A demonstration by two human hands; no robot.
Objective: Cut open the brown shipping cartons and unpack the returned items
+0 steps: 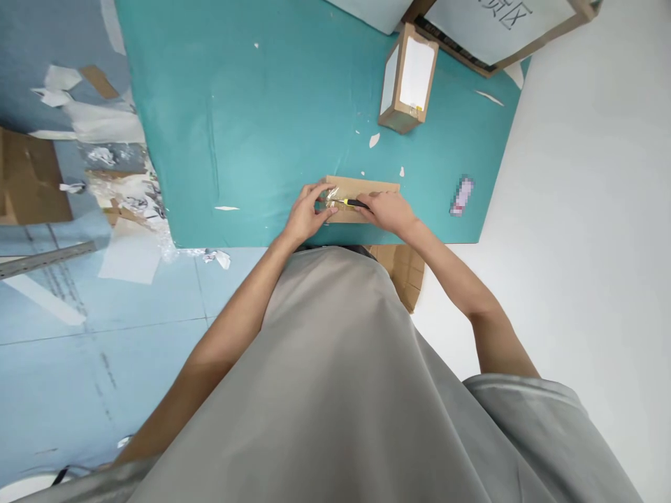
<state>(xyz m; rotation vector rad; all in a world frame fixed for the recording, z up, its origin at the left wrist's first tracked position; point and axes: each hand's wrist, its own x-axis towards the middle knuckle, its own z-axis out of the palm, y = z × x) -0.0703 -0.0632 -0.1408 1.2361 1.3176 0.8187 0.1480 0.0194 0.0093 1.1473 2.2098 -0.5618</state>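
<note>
A small cardboard box lies lengthwise near the front edge of the teal-covered table, with shiny clear tape over its left end. My left hand grips that end, the fingers on the far side and the thumb on the near side. In my right hand is a slim utility knife, black with a yellow band. Its tip points left and meets the taped end between my left thumb and fingers. Whether the blade has pierced the tape is too small to tell.
An upright cardboard box with white labels stands at the back right, before a larger framed sign box. A blurred-out item lies on the right. Paper scraps dot the teal table. Litter and a brown carton lie left.
</note>
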